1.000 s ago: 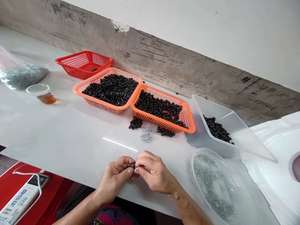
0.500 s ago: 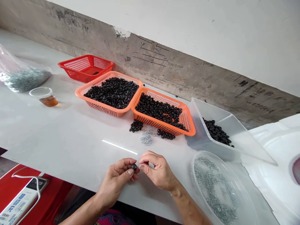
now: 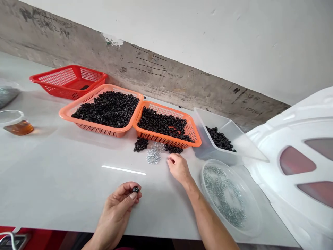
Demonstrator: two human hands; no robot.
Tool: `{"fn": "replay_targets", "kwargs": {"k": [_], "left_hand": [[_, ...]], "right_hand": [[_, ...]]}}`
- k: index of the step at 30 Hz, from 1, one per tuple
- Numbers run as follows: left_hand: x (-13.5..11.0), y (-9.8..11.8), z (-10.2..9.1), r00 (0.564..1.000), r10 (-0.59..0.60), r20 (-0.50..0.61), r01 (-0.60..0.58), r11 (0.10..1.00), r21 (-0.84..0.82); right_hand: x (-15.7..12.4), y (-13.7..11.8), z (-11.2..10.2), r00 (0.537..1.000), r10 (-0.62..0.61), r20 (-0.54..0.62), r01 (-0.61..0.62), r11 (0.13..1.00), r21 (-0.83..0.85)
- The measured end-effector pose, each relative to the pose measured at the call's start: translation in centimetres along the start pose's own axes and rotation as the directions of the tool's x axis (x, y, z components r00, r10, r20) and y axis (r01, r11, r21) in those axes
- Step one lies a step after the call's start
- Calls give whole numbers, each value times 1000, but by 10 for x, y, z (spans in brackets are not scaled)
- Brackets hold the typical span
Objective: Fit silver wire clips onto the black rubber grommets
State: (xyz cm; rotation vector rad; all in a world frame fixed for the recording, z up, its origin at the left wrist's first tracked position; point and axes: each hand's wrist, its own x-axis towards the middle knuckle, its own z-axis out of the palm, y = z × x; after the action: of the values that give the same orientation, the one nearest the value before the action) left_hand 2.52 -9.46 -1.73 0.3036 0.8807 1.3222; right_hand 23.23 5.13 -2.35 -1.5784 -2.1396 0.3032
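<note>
Between the thumb and fingers of my left hand (image 3: 118, 208), over the front of the table, I grip a small round black bead-like piece (image 3: 135, 189) with a pale mark on its face. My right hand (image 3: 179, 168) is farther forward, its thumb and fingers closed together; whether anything is in them cannot be seen. Just beyond its fingertips lies a small pile of black rings (image 3: 173, 149). Tiny shiny silver pieces (image 3: 154, 157) lie heaped to its left, beside another small pile of black rings (image 3: 141, 144).
Two orange baskets (image 3: 104, 130) (image 3: 166, 139) of black rings stand behind the piles, a red basket (image 3: 69, 93) at far left. On the right are a tilted clear bin (image 3: 208, 149) and a round clear tray (image 3: 256, 222) of silver pieces. A cup (image 3: 19, 126) holds amber liquid.
My right hand has left my left hand and reached forward to the small piles. My left hand still grips the black piece. The camera view has turned to the right.
</note>
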Motion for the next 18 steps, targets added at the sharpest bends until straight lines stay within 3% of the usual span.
{"fn": "replay_targets", "kwargs": {"k": [6,12,18], "left_hand": [[0,3,0,1000,-6,29,6,1000,-2],[1,4,0,998,-12,67,11,1000,16],[-1,3,-5,990,-13,140,12,1000,11]], "right_hand": [[-1,-8,12,995,-102,-18,102,995,11],[2,-12,7,983,-167,-78,172,983,58],[20,-52,-3,902,-423,90,428,903,-48]]}}
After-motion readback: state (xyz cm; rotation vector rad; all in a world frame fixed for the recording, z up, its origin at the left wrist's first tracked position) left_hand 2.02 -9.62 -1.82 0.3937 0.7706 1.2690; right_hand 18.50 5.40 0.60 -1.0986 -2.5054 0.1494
